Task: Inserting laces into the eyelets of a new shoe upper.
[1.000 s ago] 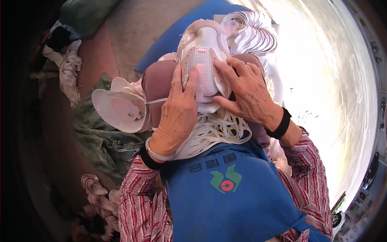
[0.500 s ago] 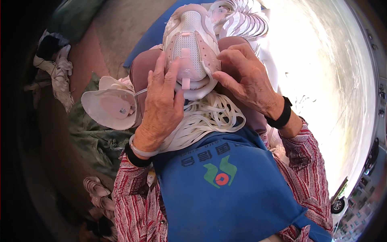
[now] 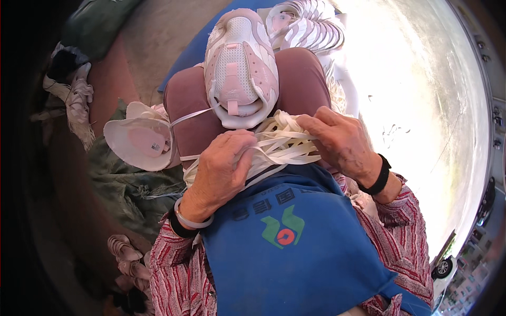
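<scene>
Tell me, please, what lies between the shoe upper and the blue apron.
White laces lie between the shoe upper and the blue apron in the head view.

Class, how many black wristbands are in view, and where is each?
2: one black wristband beside the pale bracelet at the left hand, a second black wristband at the right hand. The striped sleeves might hide others.
</scene>
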A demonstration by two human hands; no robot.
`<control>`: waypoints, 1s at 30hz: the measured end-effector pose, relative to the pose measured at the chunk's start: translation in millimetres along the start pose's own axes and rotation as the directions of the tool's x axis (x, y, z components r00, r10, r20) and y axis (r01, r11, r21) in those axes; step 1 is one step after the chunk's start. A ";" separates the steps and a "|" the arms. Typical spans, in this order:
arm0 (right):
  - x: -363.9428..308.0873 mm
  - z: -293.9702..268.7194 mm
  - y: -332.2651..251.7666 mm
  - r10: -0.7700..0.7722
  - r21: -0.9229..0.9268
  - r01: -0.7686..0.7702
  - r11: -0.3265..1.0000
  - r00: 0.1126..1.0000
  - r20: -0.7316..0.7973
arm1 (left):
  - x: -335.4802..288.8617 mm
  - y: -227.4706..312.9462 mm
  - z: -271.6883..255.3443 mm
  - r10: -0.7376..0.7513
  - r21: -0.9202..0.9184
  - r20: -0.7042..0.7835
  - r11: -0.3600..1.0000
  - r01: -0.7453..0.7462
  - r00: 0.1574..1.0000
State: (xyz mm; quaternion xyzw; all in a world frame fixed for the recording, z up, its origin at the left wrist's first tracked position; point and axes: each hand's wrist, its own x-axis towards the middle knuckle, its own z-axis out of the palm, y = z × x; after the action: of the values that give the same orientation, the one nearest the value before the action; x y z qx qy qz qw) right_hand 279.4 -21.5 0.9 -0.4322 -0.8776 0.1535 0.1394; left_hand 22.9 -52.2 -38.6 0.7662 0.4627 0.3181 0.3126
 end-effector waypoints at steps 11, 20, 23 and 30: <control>-100.8 -15.3 56.6 0.443 0.493 -0.440 0.751 0.889 0.119 | 57.4 39.8 28.0 0.161 -0.165 0.172 0.977 -0.133 0.972; -93.4 -26.7 74.5 0.627 0.748 -0.535 0.394 0.751 0.207 | 52.0 42.5 56.3 0.186 0.066 0.308 0.974 -0.216 0.933; -105.7 -17.4 79.4 0.634 0.938 -0.312 0.150 0.759 0.151 | 58.0 56.5 54.9 0.281 0.137 0.343 0.929 -0.344 0.896; -118.7 -31.7 110.8 0.839 0.966 0.025 -0.256 0.502 0.210 | 46.4 33.9 86.7 0.296 0.267 0.400 0.868 -0.419 0.867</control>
State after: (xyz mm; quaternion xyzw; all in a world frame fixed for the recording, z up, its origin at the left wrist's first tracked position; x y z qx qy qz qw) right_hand 440.5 -47.7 -26.6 -0.5191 -0.1419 0.6056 0.5862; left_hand 124.7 -38.8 -55.4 0.9258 0.2963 0.1456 0.1840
